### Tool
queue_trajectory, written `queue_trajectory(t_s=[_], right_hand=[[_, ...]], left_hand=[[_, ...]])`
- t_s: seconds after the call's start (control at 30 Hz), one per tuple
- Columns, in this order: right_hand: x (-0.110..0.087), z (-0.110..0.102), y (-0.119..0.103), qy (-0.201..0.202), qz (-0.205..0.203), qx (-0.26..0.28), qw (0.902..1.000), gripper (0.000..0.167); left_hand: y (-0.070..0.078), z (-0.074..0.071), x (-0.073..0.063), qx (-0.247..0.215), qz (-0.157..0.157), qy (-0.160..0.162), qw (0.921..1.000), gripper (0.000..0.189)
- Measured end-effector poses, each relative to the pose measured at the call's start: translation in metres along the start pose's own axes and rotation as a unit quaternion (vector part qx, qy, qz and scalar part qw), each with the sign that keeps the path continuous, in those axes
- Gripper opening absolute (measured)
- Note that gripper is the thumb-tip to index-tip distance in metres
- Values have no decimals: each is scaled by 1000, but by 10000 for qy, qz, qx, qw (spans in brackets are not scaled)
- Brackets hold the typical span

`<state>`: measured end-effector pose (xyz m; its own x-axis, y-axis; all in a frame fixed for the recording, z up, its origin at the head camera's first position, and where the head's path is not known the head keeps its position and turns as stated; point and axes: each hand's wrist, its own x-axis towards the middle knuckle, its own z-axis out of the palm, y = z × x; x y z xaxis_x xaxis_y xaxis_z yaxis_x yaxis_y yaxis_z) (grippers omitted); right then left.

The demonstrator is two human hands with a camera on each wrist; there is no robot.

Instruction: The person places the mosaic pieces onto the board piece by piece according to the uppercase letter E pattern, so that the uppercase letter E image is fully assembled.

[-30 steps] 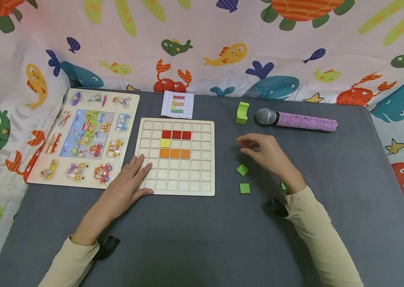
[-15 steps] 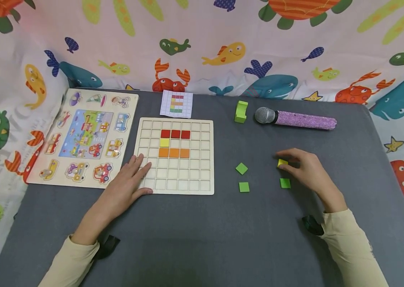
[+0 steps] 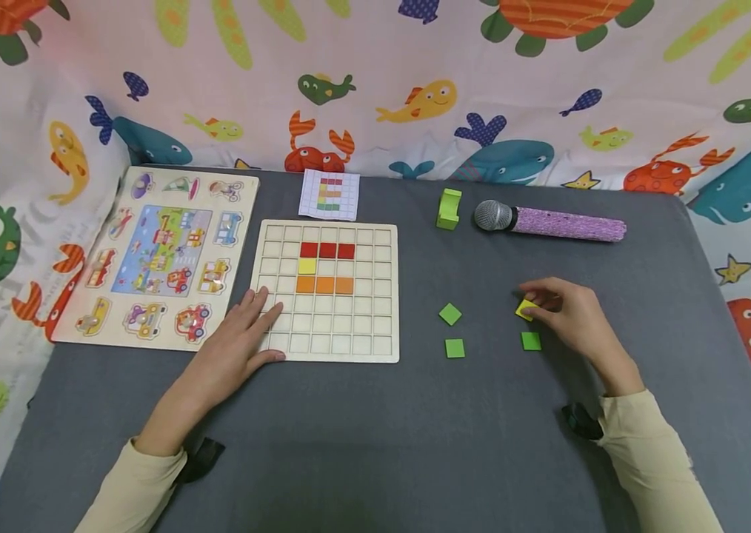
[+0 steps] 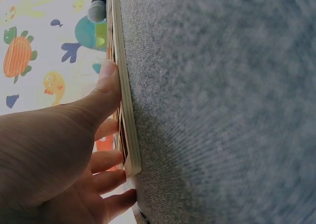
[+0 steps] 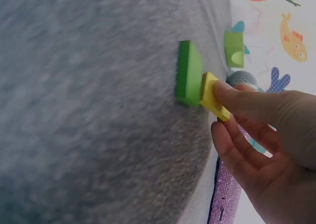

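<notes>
My right hand [image 3: 572, 314] pinches a yellow square tile [image 3: 524, 309] between thumb and fingers. In the right wrist view the yellow tile [image 5: 213, 99] is tilted, close to a green tile [image 5: 189, 73]. My left hand [image 3: 235, 333] rests with extended fingers on the lower left corner of a wooden grid board [image 3: 362, 326]. In the left wrist view its thumb [image 4: 104, 88] lies along the board's edge [image 4: 127, 100]. Three red tiles [image 3: 327, 251], a yellow tile [image 3: 307, 266] and three orange tiles [image 3: 325, 285] sit in the grid.
Two green tiles [image 3: 455, 348] lie right of the board, and another green tile [image 3: 531, 340] is below my right hand. Farther back are a pattern card [image 3: 349, 196], a green curved block [image 3: 449, 209] and a purple microphone [image 3: 565, 223]. A picture puzzle [image 3: 115, 318] lies left.
My right hand has moved right and toward me from beside the green tiles, and now pinches the yellow tile, which has tilted slightly. The left hand stays on the board.
</notes>
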<state>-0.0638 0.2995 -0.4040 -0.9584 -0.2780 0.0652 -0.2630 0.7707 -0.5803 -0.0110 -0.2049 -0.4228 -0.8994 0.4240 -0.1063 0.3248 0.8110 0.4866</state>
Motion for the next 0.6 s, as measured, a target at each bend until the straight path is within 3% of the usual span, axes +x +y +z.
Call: queue_trajectory(t_s=[0.33, 0.6], right_hand=[[25, 2, -18, -500, -203, 267, 9982, 26], [49, 17, -41, -548, -428, 390, 9968, 26]], left_hand=[[-1, 0, 0, 44, 173, 169, 9997, 74], [-2, 2, 1, 73, 197, 203, 9996, 75]])
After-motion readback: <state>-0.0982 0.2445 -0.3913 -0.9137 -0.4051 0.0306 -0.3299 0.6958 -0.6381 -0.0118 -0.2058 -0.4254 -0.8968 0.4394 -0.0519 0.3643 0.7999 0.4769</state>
